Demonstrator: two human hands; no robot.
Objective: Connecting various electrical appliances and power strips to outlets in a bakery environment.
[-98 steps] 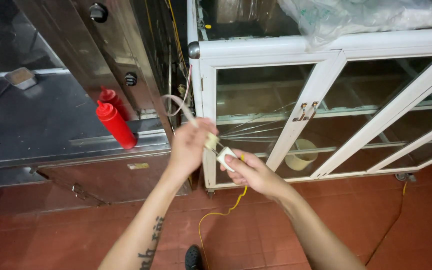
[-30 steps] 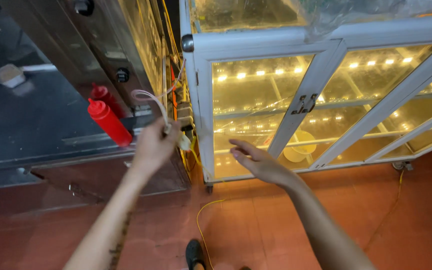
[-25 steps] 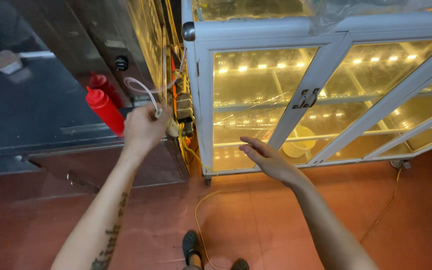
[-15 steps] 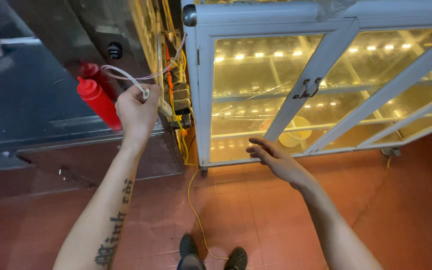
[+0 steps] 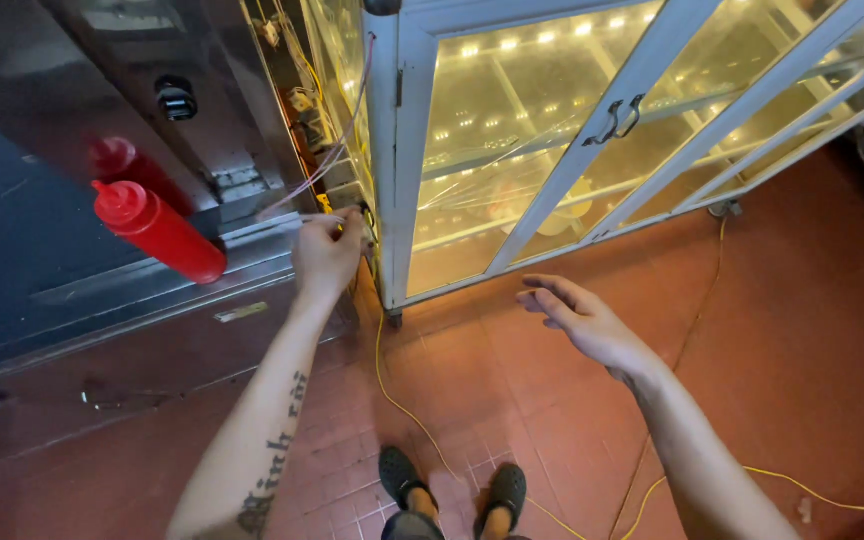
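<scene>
Bare arms, dark clogs

No sleeves in view on either arm. Left forearm (image 5: 272, 420), lower left of frame, has dark script tattoo running lengthwise w/ a small shape near bottom edge. Right forearm (image 5: 692, 440), lower right, unmarked. Both hands bare, no rings/watch seen. Dark clogs (image 5: 452, 490) w/ vent holes, bottom centre.

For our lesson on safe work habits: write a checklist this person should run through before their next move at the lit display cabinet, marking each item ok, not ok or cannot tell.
1. Cabinet lights on: ok, the display cabinet glows inside.
2. Left hand has a secure hold on the thin cable: cannot tell, fingers hide the contact.
3. Right hand free: ok, open and holding nothing.
4. Floor clear of trip hazards: not ok, a yellow cord trails past the shoes.
5. Red squeeze bottle clear of the left hand: ok, apart on the steel counter.
</scene>
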